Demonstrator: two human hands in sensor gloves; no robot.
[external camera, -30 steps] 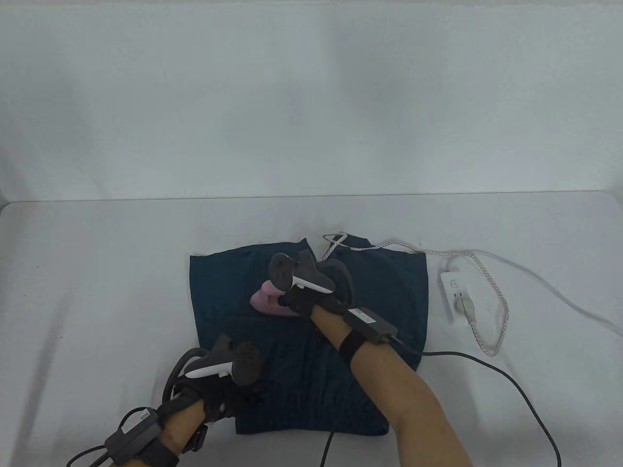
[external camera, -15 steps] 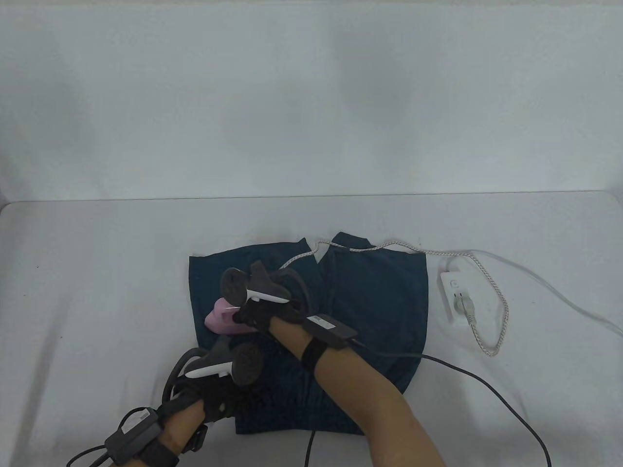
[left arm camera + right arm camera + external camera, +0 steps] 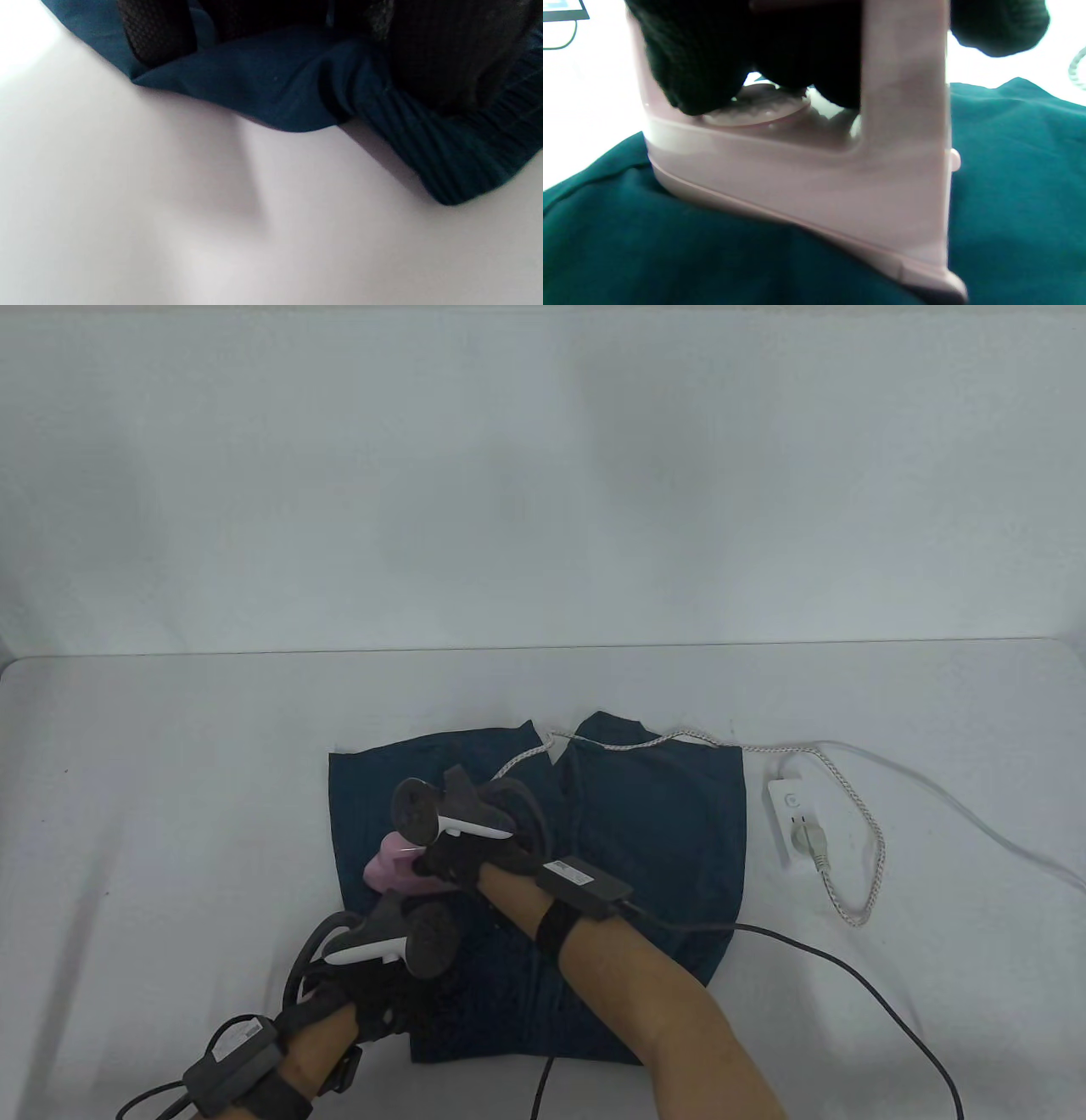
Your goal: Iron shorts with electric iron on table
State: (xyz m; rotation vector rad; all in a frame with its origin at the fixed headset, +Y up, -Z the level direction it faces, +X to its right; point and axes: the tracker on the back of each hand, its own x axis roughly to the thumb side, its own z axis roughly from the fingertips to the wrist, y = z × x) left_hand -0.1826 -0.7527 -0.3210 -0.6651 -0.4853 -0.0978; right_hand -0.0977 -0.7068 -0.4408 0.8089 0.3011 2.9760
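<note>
Shorts (image 3: 645,831), dark teal soft cloth, lie flat mid-worktop; right hand (image 3: 462,857) grips the pink iron's (image 3: 394,872) handle at nine o'clock; left hand (image 3: 382,993) presses the limp waistband.

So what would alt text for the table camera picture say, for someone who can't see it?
A gloved right hand holds a pink iron on dark blue shorts spread on a white table, while the left hand rests on the shorts' near edge. The iron's cord runs to a power strip at right.

Bare table (image 3: 187,780) lies left of the shorts (image 3: 645,831). On the right, a power strip (image 3: 793,823) and braided cord (image 3: 865,831) block passage, the cord apparently crossing the shorts' far edge.
</note>
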